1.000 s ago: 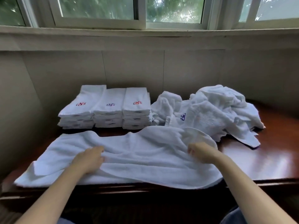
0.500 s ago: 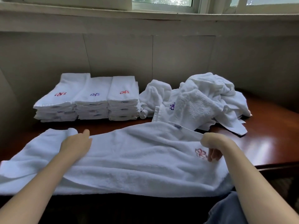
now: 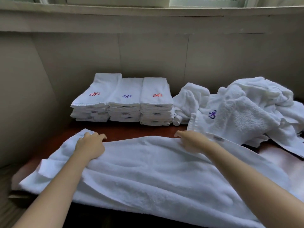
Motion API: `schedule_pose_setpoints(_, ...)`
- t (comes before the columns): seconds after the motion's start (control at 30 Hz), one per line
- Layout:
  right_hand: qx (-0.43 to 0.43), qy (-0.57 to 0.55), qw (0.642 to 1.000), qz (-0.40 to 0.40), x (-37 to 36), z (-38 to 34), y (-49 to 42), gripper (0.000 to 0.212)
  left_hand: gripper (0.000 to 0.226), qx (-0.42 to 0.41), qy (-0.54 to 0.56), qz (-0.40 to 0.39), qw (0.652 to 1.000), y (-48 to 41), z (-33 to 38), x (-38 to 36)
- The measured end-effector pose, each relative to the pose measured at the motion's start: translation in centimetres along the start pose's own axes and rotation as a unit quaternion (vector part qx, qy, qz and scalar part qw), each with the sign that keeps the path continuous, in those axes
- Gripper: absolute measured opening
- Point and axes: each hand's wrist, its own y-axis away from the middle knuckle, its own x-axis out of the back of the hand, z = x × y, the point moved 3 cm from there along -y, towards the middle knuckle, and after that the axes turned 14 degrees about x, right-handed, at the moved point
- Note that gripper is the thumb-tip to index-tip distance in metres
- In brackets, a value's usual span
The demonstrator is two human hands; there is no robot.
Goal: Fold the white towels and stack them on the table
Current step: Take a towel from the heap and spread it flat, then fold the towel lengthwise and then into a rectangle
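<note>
A person stands at a polished reddish-brown wooden table [image 3: 118, 131] with a long white towel [image 3: 148, 171] of thick terry cloth spread across its near side. The cloth lies in soft ripples and hangs over the near edge.

The left hand [image 3: 90, 146] sits on the towel's far edge towards the left, its fingers curled over the pile and gripping it; a rounded corner of cloth pokes out just beyond the knuckles. The right hand [image 3: 191, 142] rests on the same far edge, right of centre, with its fingers pointing left and cloth bunched beneath the palm. Whether it pinches the towel or only presses on it cannot be told.

At the far side, against the pale panelled wall [image 3: 148, 55], stand three neat stacks of folded towels, touching side by side. The left stack [image 3: 98, 84] carries a red embroidered flower on top, the middle stack [image 3: 130, 86] a blue one, and the right stack [image 3: 155, 84] an orange-red one. Small labels show along their layered near edges.

To the right, a rumpled heap of unfolded towels [image 3: 250, 116] spreads to the frame's edge, showing a purple flower emblem and a patch of coarse looped pile. A grey window ledge [image 3: 148, 15] runs above the wall.
</note>
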Motion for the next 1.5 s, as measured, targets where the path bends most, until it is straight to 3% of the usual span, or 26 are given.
schedule_pose_setpoints(0.1,-0.012,-0.013,0.999,-0.038,-1.3,0.1,-1.1,0.044,0.038,0.020,-0.003,-0.036,0.999,0.0,-2.4,0.9)
schedule_pose_setpoints(0.2,-0.036,-0.008,0.999,-0.024,-1.0,0.8,-1.7,0.016,0.027,0.023,0.006,-0.113,0.993,-0.3,-4.8,1.1)
schedule_pose_setpoints(0.27,-0.052,0.002,0.999,0.000,-0.2,1.4,-1.9,0.008,0.004,0.026,0.017,-0.075,0.997,-0.3,-6.2,1.5)
schedule_pose_setpoints(0.37,-0.099,-0.020,0.992,0.082,2.6,3.2,-1.6,0.018,0.019,0.032,0.033,0.013,0.999,-1.0,-7.4,2.2)
schedule_pose_setpoints(0.43,-0.134,-0.013,0.980,0.143,5.6,4.8,-0.9,0.014,0.019,0.046,0.049,0.061,0.996,-1.6,-8.0,3.3)
schedule_pose_setpoints(0.53,-0.176,0.043,0.955,0.234,10.1,6.9,0.2,0.026,0.020,0.065,0.057,0.137,0.987,-3.4,-8.9,6.4)
schedule_pose_setpoints(0.73,-0.149,0.167,0.858,0.462,14.6,6.1,1.5,0.012,0.020,0.135,0.133,0.290,0.938,-5.9,-8.4,13.9)
schedule_pose_setpoints(0.83,-0.088,0.166,0.830,0.525,13.5,4.3,2.8,0.007,0.024,0.124,0.269,0.280,0.913,-5.0,-8.5,13.0)
schedule_pose_setpoints(0.93,0.044,0.151,0.855,0.494,9.1,1.6,4.1,0.026,0.025,0.113,0.261,0.180,0.942,-3.9,-8.7,8.0)
schedule_pose_setpoints(1.03,0.100,0.161,0.918,0.349,2.7,-0.8,5.7,0.040,0.049,0.108,0.166,0.003,0.980,-2.7,-9.0,2.0)
schedule_pose_setpoints(1.1,0.096,0.173,0.942,0.273,-0.2,-1.7,6.8,0.045,0.064,0.121,0.138,-0.075,0.980,-1.7,-9.0,-0.4)
schedule_pose_setpoints(1.17,0.062,0.164,0.950,0.257,-1.5,-2.1,7.6,0.042,0.065,0.112,0.143,-0.040,0.983,-0.8,-8.2,-0.7)
schedule_pose_setpoints(1.27,0.027,0.168,0.934,0.314,-1.6,-3.2,8.2,0.015,0.058,-0.003,0.126,0.049,0.991,0.6,-5.5,0.2)
schedule_pose_setpoints(1.4,-0.010,0.173,0.924,0.342,-1.8,-4.1,8.2,0.029,0.057,-0.062,0.025,0.035,0.997,1.5,-2.6,-0.3)
schedule_pose_setpoints(1.5,-0.038,0.163,0.923,0.346,-1.6,-4.3,8.0,0.027,0.037,-0.085,-0.065,0.078,0.991,1.7,-2.8,0.7)
